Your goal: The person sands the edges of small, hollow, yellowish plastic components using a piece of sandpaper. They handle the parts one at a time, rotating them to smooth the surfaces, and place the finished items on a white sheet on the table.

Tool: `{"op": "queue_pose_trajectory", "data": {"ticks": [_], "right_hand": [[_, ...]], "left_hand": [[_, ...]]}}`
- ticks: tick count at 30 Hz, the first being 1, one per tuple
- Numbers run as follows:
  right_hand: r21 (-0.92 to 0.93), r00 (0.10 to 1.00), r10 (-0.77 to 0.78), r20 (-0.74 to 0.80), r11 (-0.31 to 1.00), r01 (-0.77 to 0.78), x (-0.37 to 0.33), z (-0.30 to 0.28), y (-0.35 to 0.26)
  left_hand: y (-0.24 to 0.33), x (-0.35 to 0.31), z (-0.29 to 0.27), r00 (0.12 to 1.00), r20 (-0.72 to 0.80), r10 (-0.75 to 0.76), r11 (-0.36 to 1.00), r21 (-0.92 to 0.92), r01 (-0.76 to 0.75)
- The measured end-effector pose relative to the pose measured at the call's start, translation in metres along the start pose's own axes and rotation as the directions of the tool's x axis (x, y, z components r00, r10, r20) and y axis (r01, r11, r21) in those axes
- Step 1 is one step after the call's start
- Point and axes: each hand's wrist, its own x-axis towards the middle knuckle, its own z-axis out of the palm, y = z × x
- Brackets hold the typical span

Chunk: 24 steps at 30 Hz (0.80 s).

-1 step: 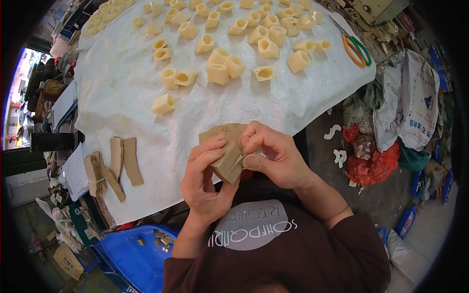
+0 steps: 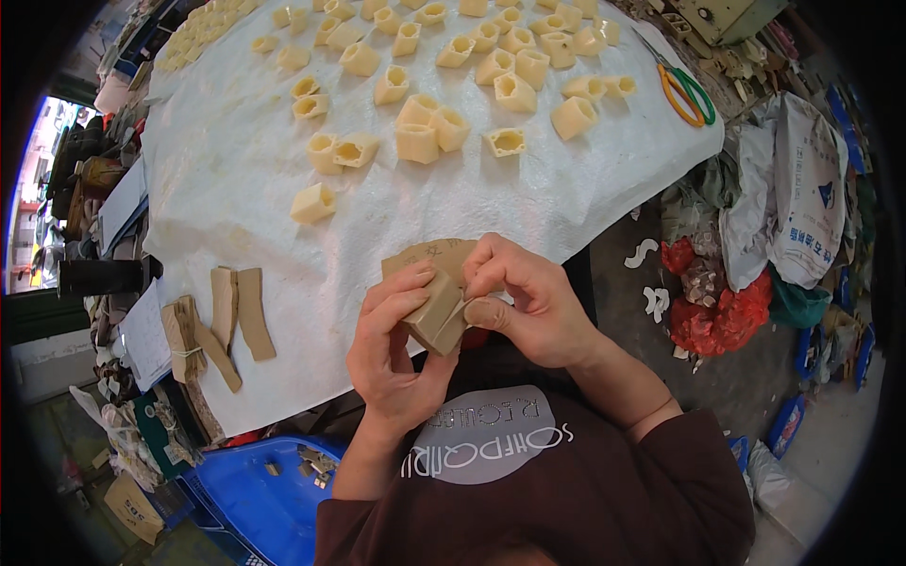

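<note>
A tan-wrapped block [image 2: 434, 304], shaped like a shoe heel, is held above the near edge of the table. My left hand [image 2: 394, 330] is closed around it, fingers over the top and thumb underneath. With thumb and fingertips, my right hand [image 2: 530, 304] pinches a loose edge of the tan covering on the block's right side. Behind both hands is a flat tan piece [image 2: 408, 256] with handwriting, partly hidden by them. Several tan strips [image 2: 253, 316] lie to the left, some tied in a bundle. Farther off stand many hollow, pale yellow heel-shaped blocks [image 2: 417, 143].
A white sheet [image 2: 255, 208] covers the table. Scissors [image 2: 681, 91] with orange and green handles lie at its far right edge. A blue plastic tub [image 2: 264, 505] sits at the lower left. Red bags [image 2: 722, 321] and white sacks [image 2: 807, 193] crowd the floor at right.
</note>
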Motion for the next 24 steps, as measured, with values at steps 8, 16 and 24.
{"op": "queue_pose_trajectory", "data": {"ticks": [8,16,24], "right_hand": [[-0.063,0.997,-0.054,-0.061,0.997,0.050,-0.003,0.006,0.003],[0.355,0.984,0.177,-0.022,0.921,-0.158,-0.004,0.009,0.006],[0.755,0.933,0.266,0.243,0.551,-0.354,0.005,0.003,0.015]], "left_hand": [[0.001,0.000,0.000,1.000,0.023,0.001,1.000,0.006,-0.001],[-0.006,-0.002,0.001,0.989,0.009,0.146,0.982,0.122,-0.146],[0.000,-0.005,0.008,0.989,0.044,0.141,0.990,0.004,-0.142]]}}
